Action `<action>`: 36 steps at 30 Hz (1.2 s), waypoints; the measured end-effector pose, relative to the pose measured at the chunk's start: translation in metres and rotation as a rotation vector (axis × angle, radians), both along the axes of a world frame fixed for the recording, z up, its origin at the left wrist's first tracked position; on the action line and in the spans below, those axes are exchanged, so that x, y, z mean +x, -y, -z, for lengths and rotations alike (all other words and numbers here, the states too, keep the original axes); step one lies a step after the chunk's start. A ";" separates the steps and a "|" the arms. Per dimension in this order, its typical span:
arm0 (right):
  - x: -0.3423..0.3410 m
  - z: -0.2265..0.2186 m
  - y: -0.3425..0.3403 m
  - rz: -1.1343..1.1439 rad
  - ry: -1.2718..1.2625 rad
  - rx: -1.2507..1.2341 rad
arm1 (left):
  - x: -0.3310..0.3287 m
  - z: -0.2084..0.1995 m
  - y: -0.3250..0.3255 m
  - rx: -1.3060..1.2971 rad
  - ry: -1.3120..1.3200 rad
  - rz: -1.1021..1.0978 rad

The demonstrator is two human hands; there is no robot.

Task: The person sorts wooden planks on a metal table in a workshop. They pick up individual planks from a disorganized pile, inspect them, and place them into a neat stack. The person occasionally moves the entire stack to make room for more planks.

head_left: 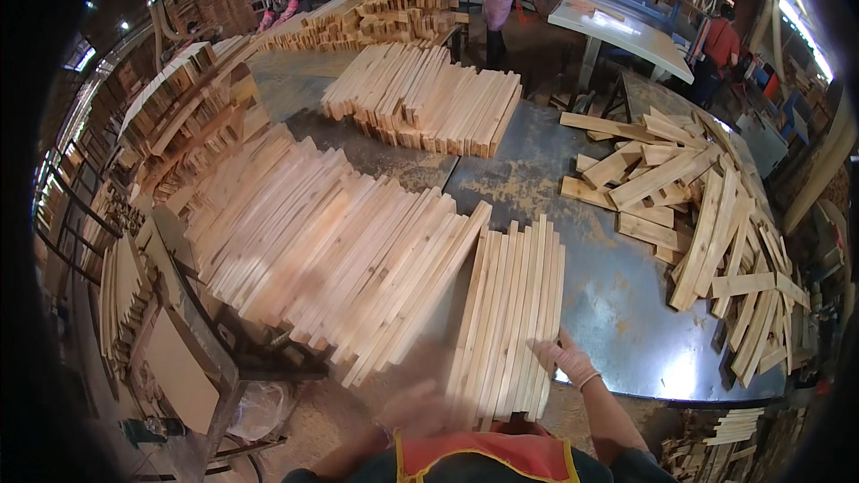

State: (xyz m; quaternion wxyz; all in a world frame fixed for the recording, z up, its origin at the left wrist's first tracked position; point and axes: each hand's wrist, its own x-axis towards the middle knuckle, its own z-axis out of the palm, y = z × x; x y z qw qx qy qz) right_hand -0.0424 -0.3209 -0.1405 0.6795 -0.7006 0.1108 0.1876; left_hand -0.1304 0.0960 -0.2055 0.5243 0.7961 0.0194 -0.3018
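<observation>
A row of narrow wooden strips [508, 304] lies side by side in front of me, its near end close to my body. My right hand [573, 362], in a pale glove, touches the right side of this row. Its thumb reaches over the top and the other fingers are apart from it, along the edge. By the row's near left corner is my left hand [416, 407], smeared by motion, so its fingers cannot be made out. Just left of the row spreads a wider layer of similar strips [331, 250], lying at a slant.
A stack of strips [429, 98] stands farther back on the dark metal table [617, 304]. Loose boards [662, 179] are heaped at the right. More wood is piled at the far left [192, 116]. Several people work in the background, one in a purple smock [497, 0].
</observation>
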 end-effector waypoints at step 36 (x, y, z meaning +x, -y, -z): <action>0.086 -0.095 0.033 0.159 0.738 -0.277 | 0.207 -0.195 0.109 0.211 0.960 0.073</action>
